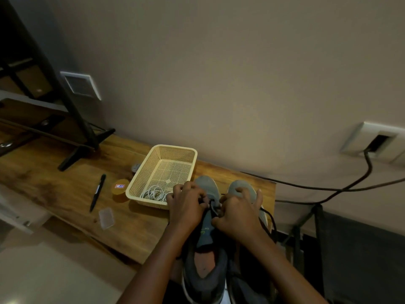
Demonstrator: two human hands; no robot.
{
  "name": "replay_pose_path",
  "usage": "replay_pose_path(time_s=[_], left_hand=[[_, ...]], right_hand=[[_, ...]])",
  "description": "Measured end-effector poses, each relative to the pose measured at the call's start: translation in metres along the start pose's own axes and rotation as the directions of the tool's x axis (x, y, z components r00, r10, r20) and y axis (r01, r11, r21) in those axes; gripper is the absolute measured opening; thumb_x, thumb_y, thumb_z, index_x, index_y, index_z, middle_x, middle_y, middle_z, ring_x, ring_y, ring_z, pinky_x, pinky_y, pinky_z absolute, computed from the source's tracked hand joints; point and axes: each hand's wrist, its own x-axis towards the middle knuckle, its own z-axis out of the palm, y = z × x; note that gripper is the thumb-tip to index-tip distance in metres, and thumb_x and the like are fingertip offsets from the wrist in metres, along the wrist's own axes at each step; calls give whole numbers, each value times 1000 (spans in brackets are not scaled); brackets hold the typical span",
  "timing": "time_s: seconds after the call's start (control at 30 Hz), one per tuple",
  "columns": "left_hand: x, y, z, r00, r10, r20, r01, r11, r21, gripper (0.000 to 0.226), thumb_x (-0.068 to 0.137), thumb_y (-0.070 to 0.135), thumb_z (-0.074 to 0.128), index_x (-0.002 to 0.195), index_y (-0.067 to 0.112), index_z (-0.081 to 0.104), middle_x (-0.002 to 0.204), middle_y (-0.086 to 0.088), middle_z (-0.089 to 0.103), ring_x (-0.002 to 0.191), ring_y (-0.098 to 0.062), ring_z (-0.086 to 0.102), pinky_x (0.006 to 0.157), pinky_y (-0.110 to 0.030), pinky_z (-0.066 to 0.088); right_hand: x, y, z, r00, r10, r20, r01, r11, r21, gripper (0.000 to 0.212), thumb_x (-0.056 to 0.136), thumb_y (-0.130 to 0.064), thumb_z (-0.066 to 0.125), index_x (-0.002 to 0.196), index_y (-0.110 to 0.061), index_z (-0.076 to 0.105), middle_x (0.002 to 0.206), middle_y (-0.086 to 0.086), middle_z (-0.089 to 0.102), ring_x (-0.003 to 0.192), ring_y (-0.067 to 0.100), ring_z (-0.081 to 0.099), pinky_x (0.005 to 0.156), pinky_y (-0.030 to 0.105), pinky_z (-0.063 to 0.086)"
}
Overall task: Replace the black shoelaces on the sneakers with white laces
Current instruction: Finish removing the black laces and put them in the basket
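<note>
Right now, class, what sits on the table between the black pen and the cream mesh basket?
A small round yellow tub with a labelled top, nearer the basket than the pen; head view.

Looks like a home room, living-room type, not a lab or shop. Wood-grain desk [65,189] pushed against a plain beige painted wall [219,73]. Flat screen on black splayed stand legs [85,148] at the left end. White wall plate [377,141] with a dark cable [328,189] running out of it, second plate [81,84] behind the screen. Household clutter on top: cream plastic basket [175,147], pen [97,193]. Pale glossy floor [54,270].
</note>
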Motion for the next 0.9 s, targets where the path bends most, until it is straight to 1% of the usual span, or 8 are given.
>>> replay_pose_path(time_s=[0.07,0.17,0.23,0.33,0.43,0.67,0.8,0.9], left_hand=[[1,-1,-2,997,-52,-59,47,996,-77,10,86,28,63,79,33,57,120,12,50,119,-17,35,91,-33,22],[5,-6,-7,978,-138,-156,111,980,-166,8,89,26,59,82,29,55,113,7,55,115,-20,41,91,-36,26],[6,-8,-10,988,-105,-111,81,976,-201,7,89,23,59,89,28,54,116,6,54,117,-21,40,93,-37,26],[2,-6,-9,999,22,44,-14,987,-163,25,84,21,60,105,33,51,127,10,46,126,-19,29,99,-37,21],[0,-3,-3,996,45,79,-41,998,-43,23,80,27,65,99,37,54,135,14,38,132,-15,19,103,-38,15],[3,1,5,1000,-14,7,14,998,61,2,85,36,62,85,36,60,137,16,38,135,-14,18,110,-43,11],[6,-4,-2,987,-113,-115,105,992,-75,10,86,30,62,80,34,55,131,16,45,133,-14,24,107,-42,14],[7,-9,-7,969,-156,-190,125,978,-164,9,87,26,62,88,30,54,125,12,50,128,-17,30,103,-40,19]], right_hand=[[-1,0,2,999,33,-29,-33,999,-13,20,76,-36,60,75,-16,61,111,-7,61,134,23,23,109,54,-7],[-2,-1,5,997,53,-56,-55,998,-28,26,76,-38,59,83,-14,66,106,-6,62,132,24,25,110,52,-4],[-3,-2,6,996,37,-75,-40,999,-33,28,76,-38,57,84,-13,67,109,-6,61,131,24,25,109,53,-6],[-3,-5,9,996,-8,-94,1,997,-82,37,81,-43,51,100,-16,67,122,-6,56,133,26,22,106,54,-9],[1,-7,10,994,-31,-109,18,993,-113,38,85,-44,49,107,-18,65,130,-3,50,135,27,20,103,54,-11],[9,-11,9,995,14,-101,-17,999,-27,22,85,-27,52,92,-13,68,122,-5,57,133,25,23,110,56,-4],[10,-12,10,992,44,-119,-43,999,10,10,81,-23,52,75,-17,58,111,-4,60,130,25,26,112,55,-2],[10,-10,12,991,42,-130,-41,999,15,10,80,-22,53,76,-16,60,110,-4,61,130,25,27,112,54,-2]])
